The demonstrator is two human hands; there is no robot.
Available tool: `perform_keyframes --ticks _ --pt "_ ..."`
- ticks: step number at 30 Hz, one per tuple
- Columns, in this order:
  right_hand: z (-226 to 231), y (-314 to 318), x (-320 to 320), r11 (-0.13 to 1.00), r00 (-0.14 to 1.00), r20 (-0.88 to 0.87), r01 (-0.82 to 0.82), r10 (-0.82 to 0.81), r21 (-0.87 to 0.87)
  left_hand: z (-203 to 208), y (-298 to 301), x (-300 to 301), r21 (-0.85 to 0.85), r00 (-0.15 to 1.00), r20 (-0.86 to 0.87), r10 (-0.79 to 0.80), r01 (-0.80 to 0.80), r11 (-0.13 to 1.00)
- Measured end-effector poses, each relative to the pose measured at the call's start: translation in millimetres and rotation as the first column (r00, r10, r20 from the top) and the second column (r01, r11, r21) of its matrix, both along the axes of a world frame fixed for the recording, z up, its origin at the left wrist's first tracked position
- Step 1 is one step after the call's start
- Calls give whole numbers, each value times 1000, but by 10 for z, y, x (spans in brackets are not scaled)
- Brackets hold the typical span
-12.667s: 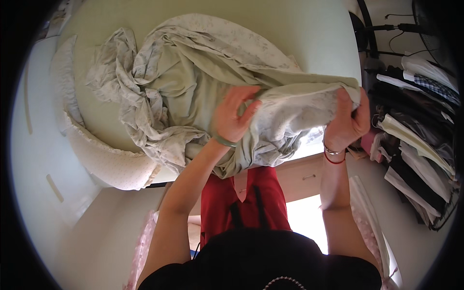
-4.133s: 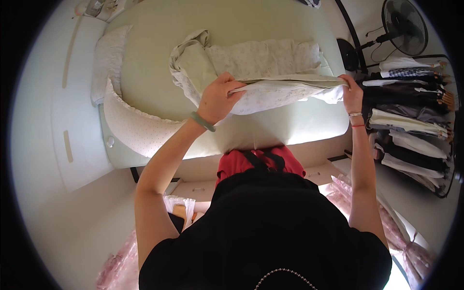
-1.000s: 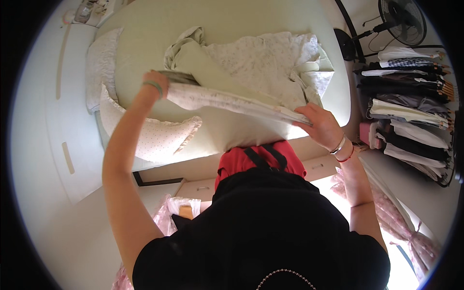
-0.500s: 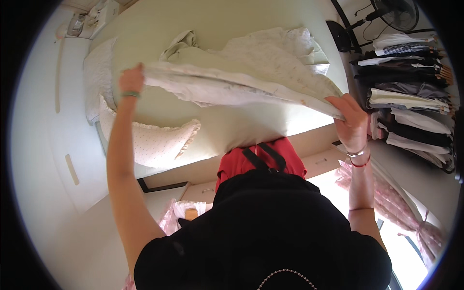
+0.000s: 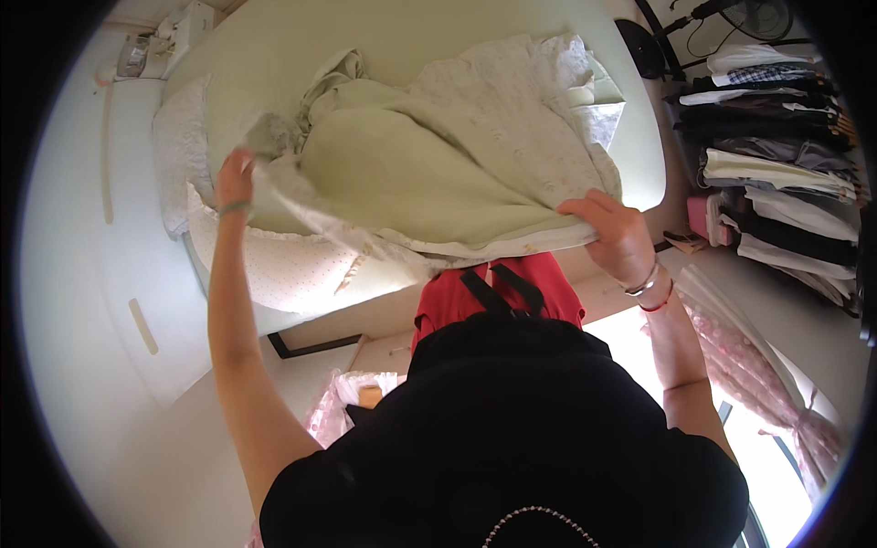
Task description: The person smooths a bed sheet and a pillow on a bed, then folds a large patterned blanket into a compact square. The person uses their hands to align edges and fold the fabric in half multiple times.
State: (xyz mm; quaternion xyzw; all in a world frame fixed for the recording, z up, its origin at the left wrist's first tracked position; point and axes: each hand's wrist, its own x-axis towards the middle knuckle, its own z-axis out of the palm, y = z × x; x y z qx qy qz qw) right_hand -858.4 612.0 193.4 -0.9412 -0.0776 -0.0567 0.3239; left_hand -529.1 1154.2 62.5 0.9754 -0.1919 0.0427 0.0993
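A thin quilt [image 5: 393, 169], pale green on one face and whitish with a faint print on the other, lies rumpled over the bed. Its near edge sags between my two hands. My left hand [image 5: 235, 180] is closed on the edge at the left, where the cloth bunches up. At the right, my right hand [image 5: 621, 236] pinches the other end of that edge, thumb and fingers together. The far part of the quilt rests in folds on the mattress [image 5: 411, 27]. Below the left part of the quilt, a dotted pillow with a ruffled edge [image 5: 265, 269] is partly covered.
Another pale pillow [image 5: 183, 151] leans at the bed's left end by the white wall. Clothes on hangers [image 5: 776, 164] line the right side, with a fan [image 5: 754, 18] beyond. Pink curtains [image 5: 758, 370] hang at the bright window behind right.
Both hands have come lower and nearer to me, the right one also shifting left. The stretched quilt edge has slackened and dropped, showing more of the green face and covering part of the dotted pillow.
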Motion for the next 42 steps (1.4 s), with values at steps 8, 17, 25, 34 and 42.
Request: perform_keyframes --ticks 8,17,25,34,42 --pt "-62 86 -73 991 988 -112 112 -103 77 479 -3034 -1760 -690 519 -536 -666 185 700" --pt "-53 97 -206 1000 991 -136 -9 13 29 138 -2895 -2040 -572 563 -386 -731 475 669" --pt "-68 153 -300 999 994 -103 -26 28 20 331 -3065 -1550 -615 550 -200 -811 574 541" --pt "-235 25 -427 999 998 -49 25 -28 -46 -50 -2858 -1642 -293 512 -100 -853 804 517" --pt "-368 149 -414 998 995 -73 -64 62 -25 -27 -2326 -2243 -303 480 -310 -821 768 564"
